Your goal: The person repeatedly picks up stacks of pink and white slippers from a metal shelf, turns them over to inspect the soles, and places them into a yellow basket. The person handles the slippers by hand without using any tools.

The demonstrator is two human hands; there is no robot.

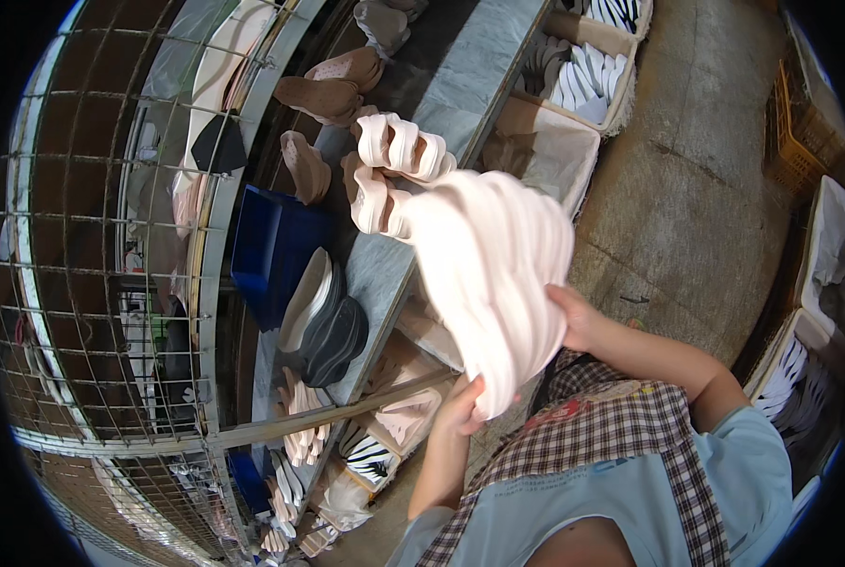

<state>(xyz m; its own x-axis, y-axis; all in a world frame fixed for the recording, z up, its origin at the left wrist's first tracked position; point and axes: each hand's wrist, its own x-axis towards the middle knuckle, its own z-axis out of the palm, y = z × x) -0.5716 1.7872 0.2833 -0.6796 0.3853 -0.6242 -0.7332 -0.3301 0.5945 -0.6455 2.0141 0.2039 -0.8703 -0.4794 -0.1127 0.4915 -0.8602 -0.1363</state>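
A thick stack of pale pink shoe soles (pixel 493 274) is held up in front of me, its edges smeared by motion. My left hand (pixel 462 406) is closed round the stack's lower end. My right hand (pixel 581 319) grips its right side, with the fingers partly hidden behind the soles. Just beyond the stack, more pale soles (pixel 404 146) stand in curved rows on the grey bench (pixel 474 71). Brown soles (pixel 323 94) lie in piles farther back on the left.
A blue bin (pixel 276 250) and dark grey soles (pixel 337 345) are on the bench's left side. Wire mesh (pixel 92 227) fills the left. Lined boxes (pixel 583 156) with white and black soles line the bench's right edge. An orange crate (pixel 786 132) stands across the floor (pixel 687 198).
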